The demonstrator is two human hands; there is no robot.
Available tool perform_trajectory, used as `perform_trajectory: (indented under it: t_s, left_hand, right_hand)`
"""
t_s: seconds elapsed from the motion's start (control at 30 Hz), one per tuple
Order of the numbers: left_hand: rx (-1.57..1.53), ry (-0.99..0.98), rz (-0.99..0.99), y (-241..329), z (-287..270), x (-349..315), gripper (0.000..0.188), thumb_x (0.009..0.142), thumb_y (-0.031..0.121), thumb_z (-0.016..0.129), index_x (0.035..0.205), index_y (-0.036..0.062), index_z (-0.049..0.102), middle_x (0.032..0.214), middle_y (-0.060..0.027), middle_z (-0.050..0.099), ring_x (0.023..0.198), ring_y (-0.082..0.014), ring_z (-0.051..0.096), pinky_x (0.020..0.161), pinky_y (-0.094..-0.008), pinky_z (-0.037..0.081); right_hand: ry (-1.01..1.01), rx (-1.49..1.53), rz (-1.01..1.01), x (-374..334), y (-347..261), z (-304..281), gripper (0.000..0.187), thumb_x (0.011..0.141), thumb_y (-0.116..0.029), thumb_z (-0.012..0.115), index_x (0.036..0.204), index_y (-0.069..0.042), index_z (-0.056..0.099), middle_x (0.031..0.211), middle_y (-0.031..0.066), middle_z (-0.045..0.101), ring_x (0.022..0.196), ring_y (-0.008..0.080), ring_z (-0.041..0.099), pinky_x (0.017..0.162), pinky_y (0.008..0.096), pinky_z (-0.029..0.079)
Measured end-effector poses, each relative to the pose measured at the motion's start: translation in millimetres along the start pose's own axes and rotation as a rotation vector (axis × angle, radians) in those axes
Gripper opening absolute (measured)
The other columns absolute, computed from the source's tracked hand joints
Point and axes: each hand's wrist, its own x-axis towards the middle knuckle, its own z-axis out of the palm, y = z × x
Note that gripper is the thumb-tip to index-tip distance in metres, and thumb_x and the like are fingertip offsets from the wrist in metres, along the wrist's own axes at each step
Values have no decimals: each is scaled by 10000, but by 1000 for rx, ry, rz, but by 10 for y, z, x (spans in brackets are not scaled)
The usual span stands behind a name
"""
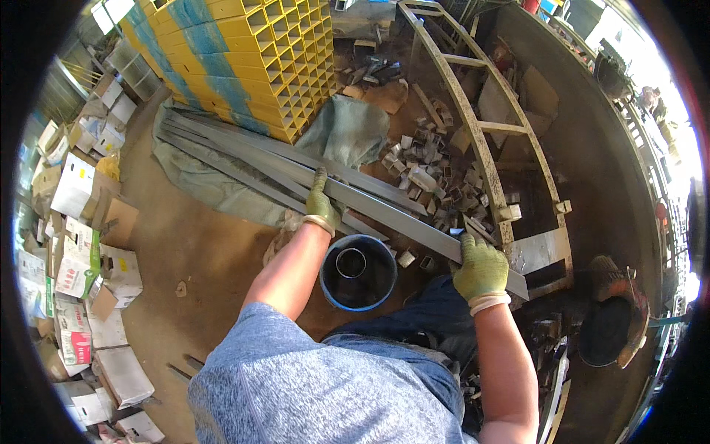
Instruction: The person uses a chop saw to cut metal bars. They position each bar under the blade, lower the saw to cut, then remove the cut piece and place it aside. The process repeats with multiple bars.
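Observation:
A long grey metal bar (396,220) runs slantwise in front of me, from the far left to the near right. My left hand (321,205), in a yellow-green glove, is closed on its near edge partway along. My right hand (479,272), gloved alike, grips the bar close to its near right end; some of its fingers are hidden. More grey bars (237,164) lie beside and beyond it on a green cloth (194,189). Below the bar, between my arms, stands a dark blue-rimmed bucket (323,285) with a round ring-like thing (350,263) inside.
A tall stack of yellow square tubes (244,66) stands at the far left. Short tube offcuts (436,166) lie heaped beyond the bar. A rusty ladder-like frame (504,127) stretches along the right. Cardboard boxes (122,270) line the left side. A stool-like seat (606,331) stands right.

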Motion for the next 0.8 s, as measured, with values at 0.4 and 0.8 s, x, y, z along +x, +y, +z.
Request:
perform_trajectory:
  t_s: [0.4,0.8]
  left_hand:
    - [58,78,170,481,-109,1172,448,1137,575,811,1160,136,727,937,-32,740,860,-218,741,841,-397,662]
    - [-22,282,-187,-1342,369,-54,337,1105,346,893,1205,81,709,976,-102,775,742,-317,745,768,-507,673]
  right_hand:
    - [-237,107,-108,760,-779,100,769,992,-295,893,1663,-61,599,1330,193,802,1197,394,827,981,535,675]
    - [-127,128,-76,763,-327,730,654,963,-337,899,1537,-110,683,1309,147,810,1121,381,820,896,543,667]
